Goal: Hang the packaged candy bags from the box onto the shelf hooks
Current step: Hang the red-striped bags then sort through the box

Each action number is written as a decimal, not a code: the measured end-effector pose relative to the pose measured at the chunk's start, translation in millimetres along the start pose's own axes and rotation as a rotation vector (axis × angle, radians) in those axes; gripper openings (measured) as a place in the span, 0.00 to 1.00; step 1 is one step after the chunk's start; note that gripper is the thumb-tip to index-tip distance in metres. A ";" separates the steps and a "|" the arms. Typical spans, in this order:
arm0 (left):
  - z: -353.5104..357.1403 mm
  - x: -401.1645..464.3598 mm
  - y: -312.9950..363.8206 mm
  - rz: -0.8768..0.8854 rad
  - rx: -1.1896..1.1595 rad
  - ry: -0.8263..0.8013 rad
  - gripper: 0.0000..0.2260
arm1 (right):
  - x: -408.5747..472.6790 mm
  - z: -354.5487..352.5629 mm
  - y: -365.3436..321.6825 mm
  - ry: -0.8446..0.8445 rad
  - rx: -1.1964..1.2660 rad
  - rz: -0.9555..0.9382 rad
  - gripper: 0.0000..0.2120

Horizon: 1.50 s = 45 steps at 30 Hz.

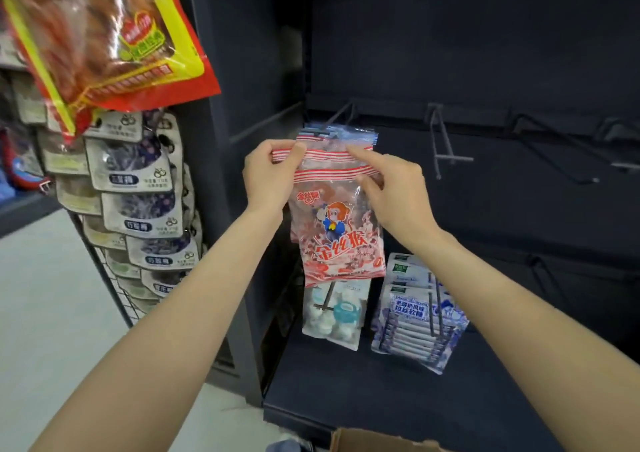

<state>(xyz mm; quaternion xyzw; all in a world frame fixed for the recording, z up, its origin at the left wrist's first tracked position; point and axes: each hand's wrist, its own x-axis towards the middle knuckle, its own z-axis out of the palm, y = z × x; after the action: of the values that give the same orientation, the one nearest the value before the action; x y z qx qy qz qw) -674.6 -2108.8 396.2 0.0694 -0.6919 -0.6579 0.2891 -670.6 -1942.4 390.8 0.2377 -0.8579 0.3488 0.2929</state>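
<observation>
The red-and-white monkey candy bag (pixel 341 223) hangs in front of the dark shelf back panel (pixel 485 53), its striped top edge level with the front end of a shelf hook (pixel 337 115). More bags of the same kind (pixel 341 132) sit directly behind it on that hook, their striped and bluish tops showing above it.

The left hand (pixel 273 174) pinches the bag's top left corner between thumb and curled fingers. The right hand (pixel 391 191) has its fingers folded over the bag's upper right edge, forefinger extended along the striped header; the thumb is hidden, so the full grip cannot be confirmed, though the fingers wrap the edge.

Just right of these bags an empty wire hook (pixel 446 139) projects from the panel. Below the held bag hangs a clear marshmallow bag (pixel 332 313), and beside it a stack of blue-and-white soft candy bags (pixel 415 316).

At the far left, grey-and-purple pouches (pixel 138 191) hang in overlapping rows, with a red-and-yellow snack bag (pixel 104 35) above them. A cardboard box edge (pixel 374 441) shows at the bottom of the view
</observation>
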 end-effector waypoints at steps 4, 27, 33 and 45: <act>-0.3 10.8 -2.3 0.019 0.040 0.025 0.05 | 8.8 1.7 -2.7 -0.028 -0.051 0.005 0.22; 38.2 67.4 -35.2 0.219 0.424 0.005 0.05 | 41.4 22.5 34.2 -0.120 -0.227 0.159 0.26; 50.1 59.4 -41.0 0.199 0.345 0.091 0.10 | 41.6 26.0 33.4 -0.162 -0.343 0.154 0.33; -16.7 -18.9 -27.5 -0.048 -0.104 -0.379 0.18 | 3.3 -12.4 8.3 -0.001 0.105 0.085 0.18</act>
<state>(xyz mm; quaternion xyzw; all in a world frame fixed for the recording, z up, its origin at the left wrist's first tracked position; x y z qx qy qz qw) -658.6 -2117.8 363.6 -0.0540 -0.6973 -0.7007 0.1412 -673.8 -1928.6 396.4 0.2163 -0.8479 0.4053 0.2648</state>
